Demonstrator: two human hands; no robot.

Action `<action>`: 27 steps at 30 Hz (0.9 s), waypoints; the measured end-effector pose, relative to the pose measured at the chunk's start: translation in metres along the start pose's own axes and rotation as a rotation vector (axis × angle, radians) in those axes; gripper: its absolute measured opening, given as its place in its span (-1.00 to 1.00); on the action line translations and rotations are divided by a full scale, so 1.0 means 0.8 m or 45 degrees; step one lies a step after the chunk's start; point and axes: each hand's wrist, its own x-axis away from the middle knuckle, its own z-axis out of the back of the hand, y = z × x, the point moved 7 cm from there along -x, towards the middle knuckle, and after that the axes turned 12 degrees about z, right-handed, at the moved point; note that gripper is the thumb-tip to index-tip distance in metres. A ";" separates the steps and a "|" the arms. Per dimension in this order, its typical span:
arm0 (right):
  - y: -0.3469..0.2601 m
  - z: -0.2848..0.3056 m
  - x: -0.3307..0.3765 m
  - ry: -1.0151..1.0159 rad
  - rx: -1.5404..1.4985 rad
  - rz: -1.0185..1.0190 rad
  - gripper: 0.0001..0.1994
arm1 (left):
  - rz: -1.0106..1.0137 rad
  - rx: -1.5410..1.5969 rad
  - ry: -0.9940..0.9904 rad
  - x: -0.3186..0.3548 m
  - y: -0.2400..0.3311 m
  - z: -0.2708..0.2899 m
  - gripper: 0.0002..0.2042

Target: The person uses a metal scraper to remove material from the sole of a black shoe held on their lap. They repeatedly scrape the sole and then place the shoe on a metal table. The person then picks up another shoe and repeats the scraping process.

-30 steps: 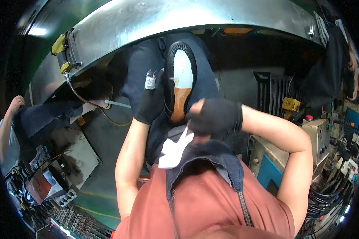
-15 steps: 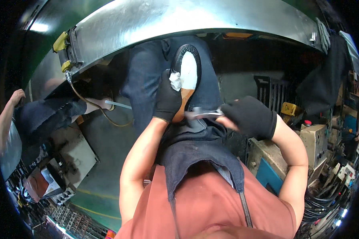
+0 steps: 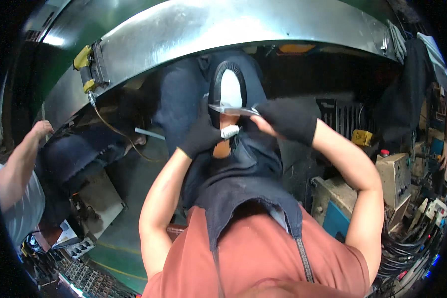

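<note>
Both gloved; left hand (image 3: 201,136) grips small white piece (image 3: 229,131) against dark oval pad (image 3: 229,94), seemingly to steady it; right hand (image 3: 285,119) closed on metal blade (image 3: 231,108), laid flat across pad; curved steel guard (image 3: 233,25) overhead.

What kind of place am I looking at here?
Likely a garment workshop: a curved metal table edge, cluttered control boxes with cable bundles, and gloved hands trimming dark fabric with scissors.
</note>
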 end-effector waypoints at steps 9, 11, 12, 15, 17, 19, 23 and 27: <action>-0.035 0.008 -0.005 0.102 0.044 -0.009 -0.77 | -0.083 -0.359 0.178 0.016 0.016 -0.005 -0.40; -0.055 0.020 -0.012 0.326 0.120 0.230 -0.78 | -0.014 -0.364 0.149 0.020 0.015 -0.006 -0.30; -0.037 0.009 -0.009 0.309 0.087 0.188 -0.86 | 0.007 -0.363 0.117 0.022 0.022 -0.008 -0.25; 0.022 -0.019 0.015 0.109 -0.301 -0.356 -0.68 | 0.019 0.159 0.199 0.020 0.035 0.012 0.00; 0.055 -0.070 0.062 0.450 -0.706 -0.634 -0.60 | 0.024 0.242 0.168 0.024 0.035 0.009 0.00; 0.056 -0.140 0.098 0.613 -1.183 -0.935 -0.55 | 0.084 0.295 0.033 0.035 0.019 0.008 0.04; 0.044 -0.193 0.107 0.960 -1.299 -0.804 -0.48 | 0.235 0.383 -0.076 0.048 -0.002 0.017 0.02; 0.037 -0.185 0.099 0.795 -1.162 -0.894 -0.43 | 0.021 -0.037 0.180 0.040 -0.003 0.008 -0.01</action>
